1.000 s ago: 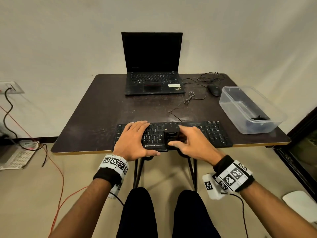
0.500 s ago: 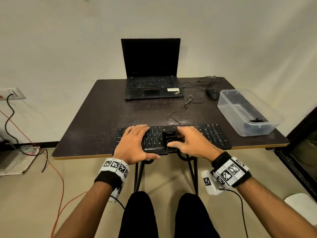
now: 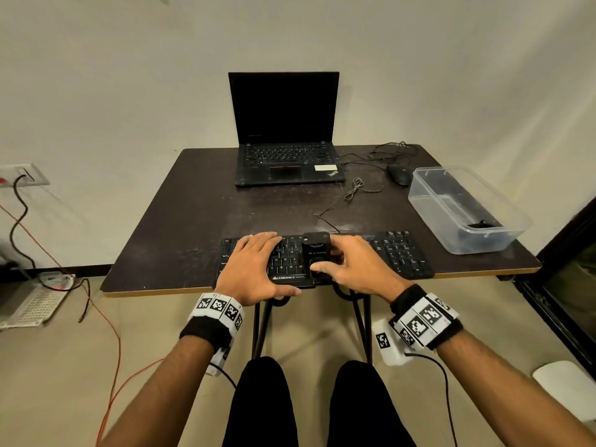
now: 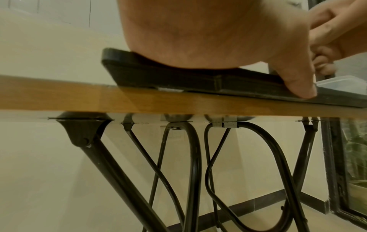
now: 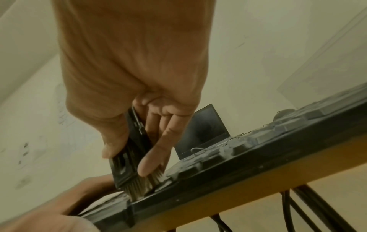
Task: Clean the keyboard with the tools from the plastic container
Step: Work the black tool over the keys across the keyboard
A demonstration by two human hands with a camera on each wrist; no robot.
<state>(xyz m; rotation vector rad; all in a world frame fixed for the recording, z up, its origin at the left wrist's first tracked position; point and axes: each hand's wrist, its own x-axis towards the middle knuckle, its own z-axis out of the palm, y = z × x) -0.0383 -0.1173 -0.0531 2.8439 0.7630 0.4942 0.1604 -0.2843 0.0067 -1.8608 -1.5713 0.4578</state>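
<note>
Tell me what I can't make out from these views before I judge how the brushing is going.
- Keys under the left hand: covered by the palm in the head view.
- Brush bristle contact: blurred in the right wrist view; the right hand hides it from the head.
- Dark item in the plastic container: too small, behind cloudy walls.
- Dust on the keyboard: too fine to see.
- Keyboard top: below the left wrist camera's sightline.
</note>
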